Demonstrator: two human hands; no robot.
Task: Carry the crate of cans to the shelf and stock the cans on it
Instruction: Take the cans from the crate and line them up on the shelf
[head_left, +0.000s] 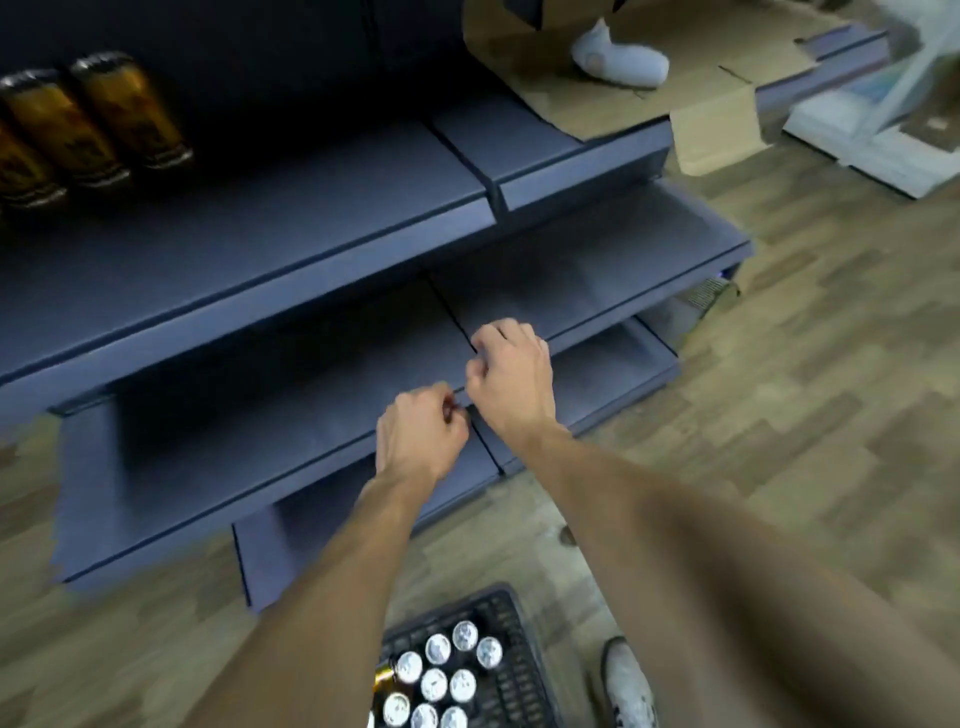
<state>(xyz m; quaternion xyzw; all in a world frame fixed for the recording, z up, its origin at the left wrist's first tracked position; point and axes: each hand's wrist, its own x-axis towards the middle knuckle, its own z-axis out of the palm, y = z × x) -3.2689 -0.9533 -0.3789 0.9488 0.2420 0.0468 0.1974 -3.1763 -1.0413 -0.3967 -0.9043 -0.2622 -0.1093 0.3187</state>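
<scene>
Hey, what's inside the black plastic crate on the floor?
Upright silver-topped cans stand clustered in the black plastic crate, about ten showing. The left forearm and the picture's lower edge hide the remainder.

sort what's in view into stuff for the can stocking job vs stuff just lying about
For the job:
crate on the floor
cans in the crate
blue shelf
cans already on the upper shelf
left hand, right hand

Just lying about:
flattened cardboard
white boxes

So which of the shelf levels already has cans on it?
The top shelf: amber cans stand at its far left. The shelf at both hands and the lowest level hold none.
</scene>
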